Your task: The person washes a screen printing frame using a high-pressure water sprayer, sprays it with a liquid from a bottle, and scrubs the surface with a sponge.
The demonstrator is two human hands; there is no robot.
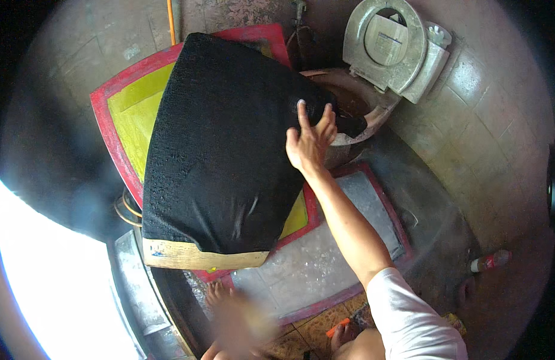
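Note:
My right hand lies palm down with fingers spread at the right side of a black cloth, near its upper right corner. The cloth looks damp and covers most of a board; the board's bare wooden edge shows at the bottom, and creases run near it. Beneath is a red-framed panel with a yellow-green mesh or sheet. The cloth's right end hangs by the rim of a round basin. At the bottom edge, beside a blurred patch, a bit of skin may be my left hand; it is too unclear to tell.
A second red-framed panel, pale grey, lies below right. A worn toilet seat stands beyond the basin. A plastic bottle lies at the right, and an orange-handled tool lies by a foot. Bright light enters at the lower left.

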